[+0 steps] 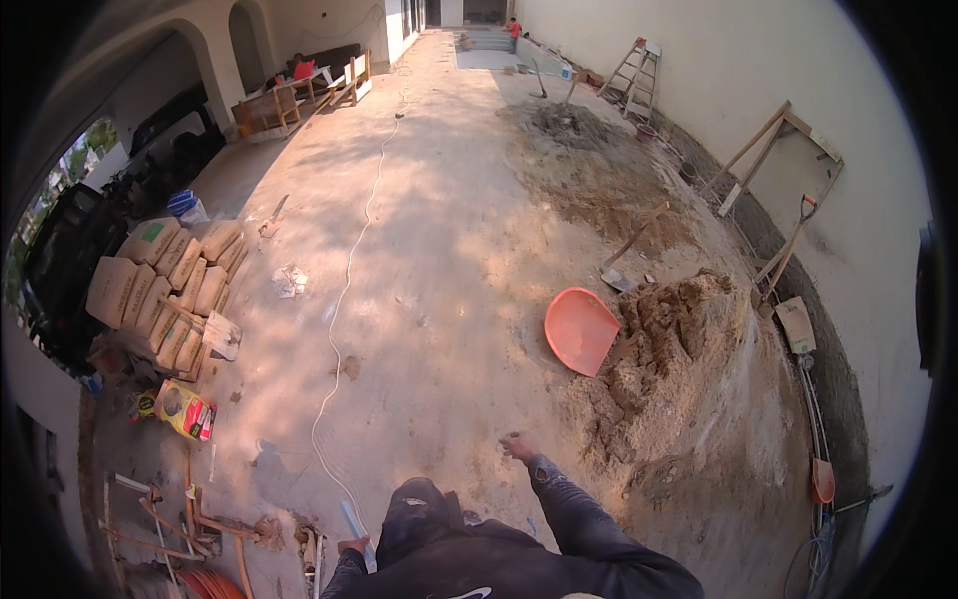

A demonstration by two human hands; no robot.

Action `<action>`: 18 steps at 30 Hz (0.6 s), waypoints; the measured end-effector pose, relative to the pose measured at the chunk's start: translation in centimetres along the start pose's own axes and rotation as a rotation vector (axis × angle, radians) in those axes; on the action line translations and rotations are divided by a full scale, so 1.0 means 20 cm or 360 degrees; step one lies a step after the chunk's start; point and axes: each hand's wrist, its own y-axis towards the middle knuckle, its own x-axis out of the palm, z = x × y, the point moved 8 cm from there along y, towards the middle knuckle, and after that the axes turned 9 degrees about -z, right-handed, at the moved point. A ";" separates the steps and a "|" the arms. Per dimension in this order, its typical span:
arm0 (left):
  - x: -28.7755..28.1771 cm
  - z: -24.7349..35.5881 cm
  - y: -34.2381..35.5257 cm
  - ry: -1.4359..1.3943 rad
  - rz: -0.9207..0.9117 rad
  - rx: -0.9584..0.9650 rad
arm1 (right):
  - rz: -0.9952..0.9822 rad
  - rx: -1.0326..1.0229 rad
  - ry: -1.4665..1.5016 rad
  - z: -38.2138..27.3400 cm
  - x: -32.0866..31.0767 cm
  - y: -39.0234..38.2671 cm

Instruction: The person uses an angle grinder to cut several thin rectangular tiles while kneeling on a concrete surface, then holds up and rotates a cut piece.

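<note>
My right hand (519,446) reaches forward over the concrete floor, fingers apart, with nothing in it. Ahead and to its right, an orange-red scoop-shaped pan (582,331) rests against a heap of sand (679,349). Low at my left side, my left hand (353,546) is closed around a long pale-blue strip (351,517); my body partly hides it, and its exact kind cannot be made out. A white cable (345,290) runs along the floor just beyond that hand.
Stacked cement bags (165,285) and a shovel (222,335) stand left, above a yellow-and-red bag (186,409). Loose timber (190,524) lies lower left. Another shovel (621,278) touches the sand. A stepladder (635,78) leans by the right wall; a person (514,30) is far ahead.
</note>
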 end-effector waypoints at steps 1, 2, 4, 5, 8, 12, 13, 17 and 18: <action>0.02 0.11 0.01 0.0056 -0.0015 -0.0034 | 0.0043 -0.0128 0.0036 -0.32 -0.05 0.16; 0.01 0.19 0.05 0.0101 -0.0034 -0.0072 | 0.0073 -0.0268 0.0081 -0.64 -0.07 0.30; 0.11 0.42 0.16 0.0199 -0.0136 -0.0120 | 0.0182 -0.0357 0.0021 -1.03 -0.24 0.59; 0.13 0.56 0.23 0.0243 -0.0173 -0.0143 | 0.0225 -0.0392 -0.0004 -1.18 -0.31 0.73; 0.08 1.06 0.44 0.0337 -0.0206 -0.0200 | 0.0108 -0.0278 0.0106 -1.36 -0.36 1.07; 0.27 2.14 0.73 0.0412 -0.0380 -0.0083 | 0.0104 0.0500 0.0314 -0.75 -0.78 1.27; 0.28 2.42 0.79 0.0395 -0.0384 -0.0063 | 0.0070 0.0677 0.0390 -0.62 -0.82 1.25; 0.22 3.63 1.21 0.0462 -0.0077 0.0284 | 0.0043 0.0784 0.0512 -0.65 -0.83 1.35; 0.18 3.99 1.34 0.0501 -0.0022 0.0431 | -0.0061 0.0849 0.0194 -0.68 -0.84 1.44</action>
